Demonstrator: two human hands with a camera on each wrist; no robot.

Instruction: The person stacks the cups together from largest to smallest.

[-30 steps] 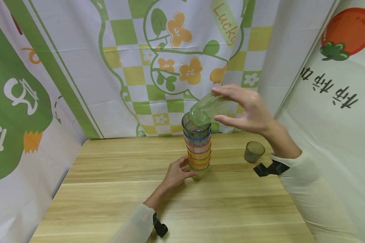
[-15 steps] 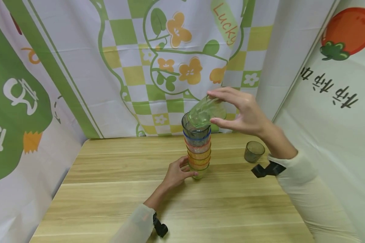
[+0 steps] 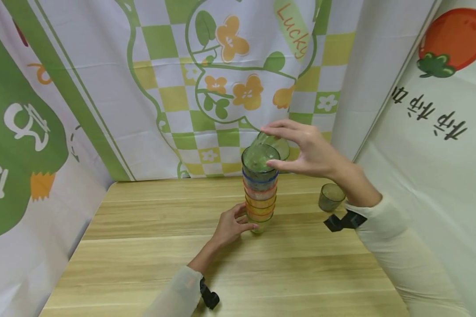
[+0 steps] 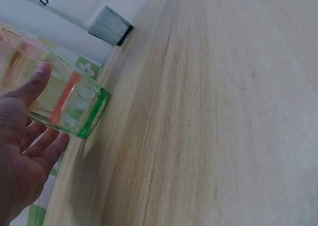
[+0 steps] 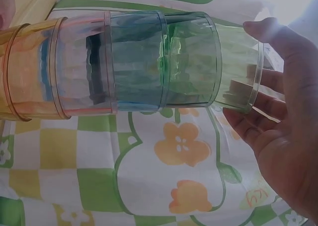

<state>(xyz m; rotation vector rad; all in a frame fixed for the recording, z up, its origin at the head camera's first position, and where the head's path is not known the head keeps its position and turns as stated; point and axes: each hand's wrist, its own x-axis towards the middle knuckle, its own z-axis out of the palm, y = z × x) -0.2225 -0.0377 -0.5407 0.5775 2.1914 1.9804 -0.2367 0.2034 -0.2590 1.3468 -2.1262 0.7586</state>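
A tall stack of clear coloured cups (image 3: 260, 200) stands upright on the table, with a grey cup on top, then blue, pinkish and orange ones below and a green cup (image 4: 82, 104) at the bottom. My left hand (image 3: 231, 226) holds that bottom cup from the left, thumb in front and fingers behind. Up top, my right hand (image 3: 311, 149) grips a light green cup (image 5: 237, 67) near its rim between thumb and fingers. The base of this light green cup sits inside the grey top cup (image 5: 194, 62). In the head view it leans slightly to the right.
A single dark grey cup (image 3: 331, 197) stands upright at the right of the wooden table (image 3: 150, 264). A printed curtain (image 3: 222, 110) hangs right behind the table's back edge.
My right hand has moved left and down, bringing the light green cup from above the stack into the grey top cup and tilting it more upright. My left hand has stayed in place.
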